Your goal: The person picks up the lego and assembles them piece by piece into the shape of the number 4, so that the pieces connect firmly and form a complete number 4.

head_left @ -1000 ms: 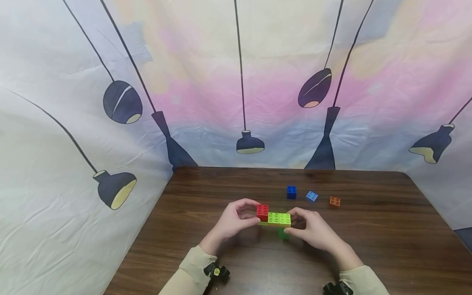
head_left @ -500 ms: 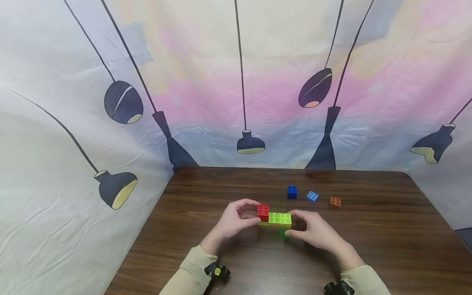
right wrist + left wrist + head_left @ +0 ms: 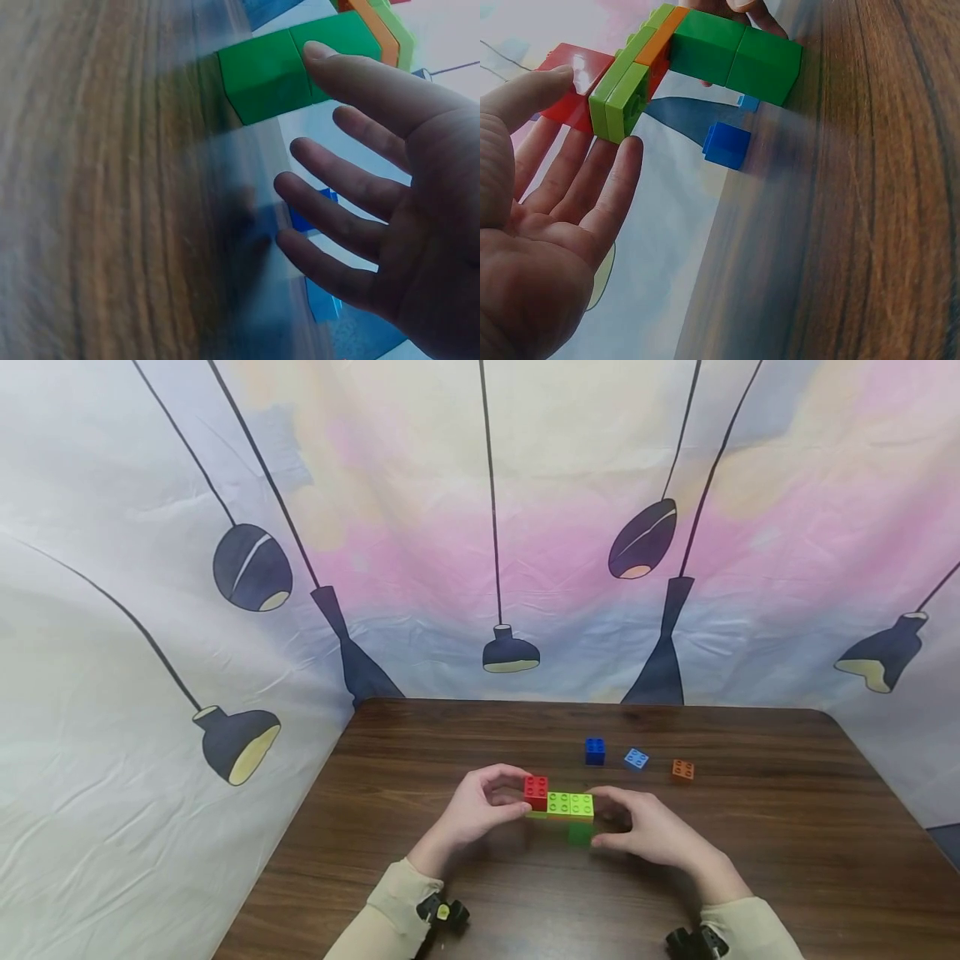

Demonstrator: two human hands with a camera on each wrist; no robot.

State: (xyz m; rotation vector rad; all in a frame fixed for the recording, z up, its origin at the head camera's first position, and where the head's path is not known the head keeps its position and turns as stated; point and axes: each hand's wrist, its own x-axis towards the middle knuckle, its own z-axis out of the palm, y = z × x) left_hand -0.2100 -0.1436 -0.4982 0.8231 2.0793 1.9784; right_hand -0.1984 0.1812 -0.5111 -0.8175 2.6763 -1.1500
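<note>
Pastel cloth (image 3: 420,543) printed with dark hanging lamps (image 3: 511,650) stood ahead of both hands, and under them we saw a brown wooden table (image 3: 780,827). Between the two hands was the brick build (image 3: 572,804): lime layers (image 3: 622,82), an orange layer (image 3: 662,41) and, nearest the right hand, a green column (image 3: 581,834) that seemed to stand on the tabletop.

We saw the left hand (image 3: 472,808) pinch the red bricks (image 3: 536,792) at its own end, thumb on the near side, fingers behind. What had just changed was the right hand (image 3: 651,828): its thumb, laid across the green column half a second earlier, had slipped outward to the column's edge. Its fingers were loosely spread and gripped nothing, though we could not tell whether any tip touched. We judged that the left hand and the column alone now steadied the build.

Beyond the right hand lay a dark blue brick (image 3: 595,752), a light blue brick (image 3: 636,759) and an orange brick (image 3: 683,769).
</note>
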